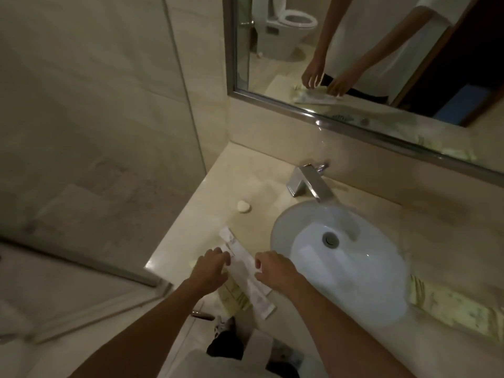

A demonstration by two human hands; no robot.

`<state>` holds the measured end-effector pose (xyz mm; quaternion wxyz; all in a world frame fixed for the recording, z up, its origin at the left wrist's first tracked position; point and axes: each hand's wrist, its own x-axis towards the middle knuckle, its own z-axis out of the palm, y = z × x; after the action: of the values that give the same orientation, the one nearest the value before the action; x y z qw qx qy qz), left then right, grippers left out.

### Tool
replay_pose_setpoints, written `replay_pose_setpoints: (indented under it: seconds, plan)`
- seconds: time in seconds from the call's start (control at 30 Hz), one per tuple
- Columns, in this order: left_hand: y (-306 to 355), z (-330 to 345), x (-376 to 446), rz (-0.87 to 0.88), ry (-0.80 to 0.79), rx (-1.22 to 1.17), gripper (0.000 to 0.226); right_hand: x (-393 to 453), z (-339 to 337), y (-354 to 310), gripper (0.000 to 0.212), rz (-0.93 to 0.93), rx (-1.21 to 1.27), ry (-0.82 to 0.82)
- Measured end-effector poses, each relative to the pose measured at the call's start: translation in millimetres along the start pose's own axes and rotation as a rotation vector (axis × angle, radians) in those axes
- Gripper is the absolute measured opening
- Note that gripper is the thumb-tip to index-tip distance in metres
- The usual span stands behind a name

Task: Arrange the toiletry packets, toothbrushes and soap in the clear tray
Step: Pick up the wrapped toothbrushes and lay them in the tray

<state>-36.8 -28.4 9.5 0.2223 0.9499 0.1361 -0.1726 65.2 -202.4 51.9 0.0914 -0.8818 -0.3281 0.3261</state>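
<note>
Long white wrapped toothbrush packets [246, 271] lie diagonally on the beige counter left of the basin, over flat greenish toiletry packets [236, 294]. My left hand [210, 270] rests on their left side, fingers spread and touching the top packet. My right hand [272, 271] hovers at their right side, fingers curled, thumb near the wrapper; whether it grips is unclear. A small round white soap [243, 206] sits alone farther back on the counter. The clear tray itself cannot be made out.
A white round basin [354, 296] and chrome tap [309, 184] sit to the right. More greenish packets [450, 306] lie right of the basin. A glass shower partition [81, 159] stands left; a mirror [368, 50] hangs behind the counter [191, 222].
</note>
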Motion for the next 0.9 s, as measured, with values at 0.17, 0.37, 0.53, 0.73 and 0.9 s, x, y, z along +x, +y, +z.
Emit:
replay_pose_setpoints:
  seconds: [0.17,0.37,0.53,0.73,0.9]
  plan:
    - [-26.6,0.3,-7.5,0.071,-0.056,0.088,0.037,10.1,29.1,-29.9,0.021,-0.016,-0.007,-0.007]
    - [-50.3,4.8,-15.0,0.151,-0.110,0.193,0.061,17.6,58.6,-56.7,0.025,-0.017,-0.123,0.009]
    - [-54.1,6.1,-14.8,0.174,-0.094,0.226,0.067,20.1,67.9,-63.3,0.023,0.001,-0.252,0.081]
    - [-54.6,1.5,-7.3,0.192,-0.133,0.269,0.070,23.4,70.9,-66.7,0.030,0.088,-0.174,0.095]
    - [-51.1,-2.8,-2.5,0.191,-0.146,0.356,0.065,28.4,73.3,-63.9,0.046,0.198,0.011,0.085]
